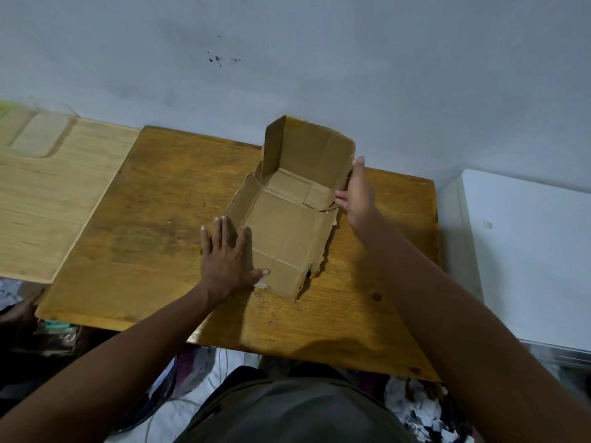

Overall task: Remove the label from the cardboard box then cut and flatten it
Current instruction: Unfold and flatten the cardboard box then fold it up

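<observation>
A brown cardboard box lies partly opened out on the dark wooden table. Its near panels rest almost flat, with torn edges along the right side. Its far panel still stands upright against the wall. My left hand lies flat, fingers spread, pressing the box's left flap onto the table. At the box's right side, my right hand touches the edge of the upright panel with fingers extended. No label or cutting tool shows.
A lighter wooden board adjoins the table on the left. A white cabinet or appliance stands to the right. The grey wall runs directly behind the table. Cloth and clutter lie on the floor below.
</observation>
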